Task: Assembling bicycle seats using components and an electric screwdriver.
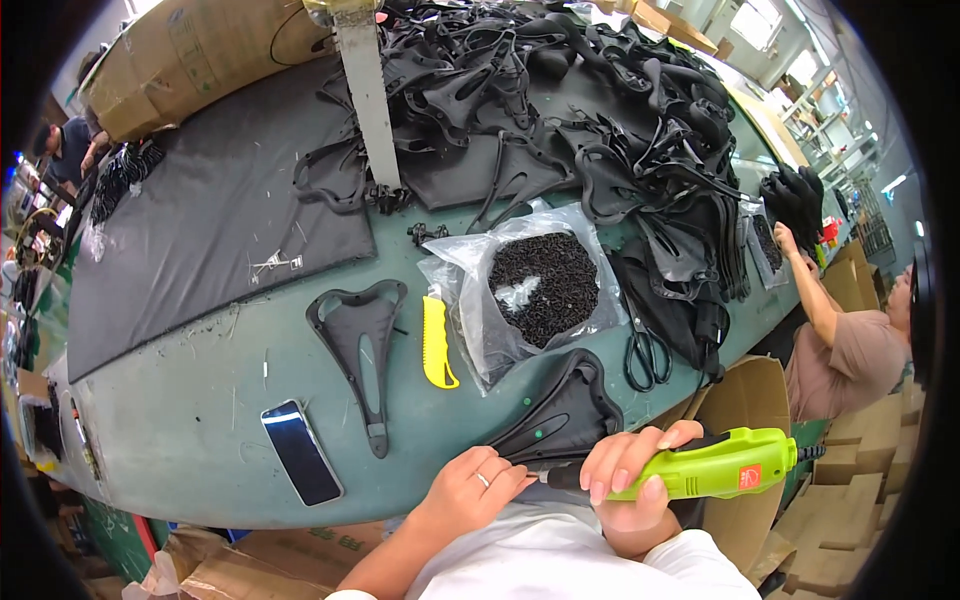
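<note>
At the table edge (230, 505), right hand (632, 488) wraps the electric screwdriver (715, 470); left hand (472, 500) bunched at its bit (538, 476), hold unclear. Bit slipping could jab it.

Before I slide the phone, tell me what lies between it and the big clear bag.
In the head view, a black saddle-shaped frame and a yellow tool lie between them.

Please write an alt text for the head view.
A person's right hand grips a lime-green power tool, the left hand at its tip, near a black saddle-shaped part on a green table. Nearby lie a bag of small black pieces, a yellow-handled tool, scissors and a phone.
</note>
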Tool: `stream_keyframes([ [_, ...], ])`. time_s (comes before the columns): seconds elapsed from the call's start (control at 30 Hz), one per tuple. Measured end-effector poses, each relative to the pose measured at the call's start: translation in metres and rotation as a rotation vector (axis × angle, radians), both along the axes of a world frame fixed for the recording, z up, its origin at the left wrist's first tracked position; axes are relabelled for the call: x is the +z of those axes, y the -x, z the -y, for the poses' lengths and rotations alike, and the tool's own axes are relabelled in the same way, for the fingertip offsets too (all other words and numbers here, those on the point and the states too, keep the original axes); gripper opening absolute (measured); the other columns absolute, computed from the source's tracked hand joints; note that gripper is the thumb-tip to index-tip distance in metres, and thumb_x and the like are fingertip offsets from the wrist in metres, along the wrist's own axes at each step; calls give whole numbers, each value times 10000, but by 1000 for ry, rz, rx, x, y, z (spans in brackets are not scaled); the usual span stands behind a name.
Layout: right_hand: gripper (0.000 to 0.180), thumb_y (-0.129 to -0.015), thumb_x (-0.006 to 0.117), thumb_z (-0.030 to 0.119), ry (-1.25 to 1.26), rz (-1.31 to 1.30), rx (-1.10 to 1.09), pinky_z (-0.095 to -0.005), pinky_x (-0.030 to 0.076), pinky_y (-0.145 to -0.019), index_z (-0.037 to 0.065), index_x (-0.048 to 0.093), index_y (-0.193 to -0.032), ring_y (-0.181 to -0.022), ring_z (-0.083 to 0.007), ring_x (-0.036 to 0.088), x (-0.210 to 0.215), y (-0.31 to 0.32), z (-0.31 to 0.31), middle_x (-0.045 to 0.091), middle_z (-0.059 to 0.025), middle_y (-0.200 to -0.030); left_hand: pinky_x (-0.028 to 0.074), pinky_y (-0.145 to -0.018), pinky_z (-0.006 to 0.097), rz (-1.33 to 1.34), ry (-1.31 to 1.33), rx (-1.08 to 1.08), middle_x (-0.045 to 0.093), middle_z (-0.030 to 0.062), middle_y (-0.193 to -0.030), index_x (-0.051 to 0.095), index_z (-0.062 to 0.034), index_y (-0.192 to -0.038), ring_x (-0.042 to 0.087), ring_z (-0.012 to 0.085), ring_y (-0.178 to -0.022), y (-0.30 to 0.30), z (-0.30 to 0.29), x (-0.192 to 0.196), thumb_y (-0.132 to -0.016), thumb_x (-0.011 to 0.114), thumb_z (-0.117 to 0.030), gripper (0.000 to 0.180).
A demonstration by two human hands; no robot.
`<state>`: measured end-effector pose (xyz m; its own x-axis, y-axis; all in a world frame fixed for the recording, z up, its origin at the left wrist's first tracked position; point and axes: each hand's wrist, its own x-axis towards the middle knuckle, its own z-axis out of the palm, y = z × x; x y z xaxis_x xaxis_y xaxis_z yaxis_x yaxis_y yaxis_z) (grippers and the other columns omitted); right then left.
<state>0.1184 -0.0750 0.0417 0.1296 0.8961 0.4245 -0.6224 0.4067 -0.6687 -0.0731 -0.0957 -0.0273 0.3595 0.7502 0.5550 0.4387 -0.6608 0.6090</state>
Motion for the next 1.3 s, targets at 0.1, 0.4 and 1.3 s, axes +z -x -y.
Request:
stream_keyframes([
  [0.1, 419, -972, 675, 28, -96, 236, -78, -408, 570, -564, 94, 361, -1241, -562, -246, 605, -16, -2, -10, 607, -112, -796, 561, -806, 404, -38, 46, 43, 679, 103, -958, 693, 4, -1059, 645, 309, -892, -5, -19, 8, -793, 878, -117, 346],
  [0.4, 431, -942, 662, -19, -158, 359, -101, -404, 571, -586, 95, 369, -1238, -592, -241, 608, -36, 4, -26, 611, -120, -808, 530, -800, 386, -286, 263, 207, 701, 66, -1029, 747, -10, -1159, 631, 247, -907, -4, -24, -20, -898, 777, -187, 317],
  [1.3, 448, -951, 781, 144, -228, 371, -130, -389, 571, -568, 79, 425, -1213, -583, -237, 649, 22, -44, -22, 640, -74, -767, 535, -629, 328, 86, 30, 135, 687, 66, -834, 730, -34, -1249, 647, 226, -687, -18, 7, -1, -908, 769, -118, 353],
])
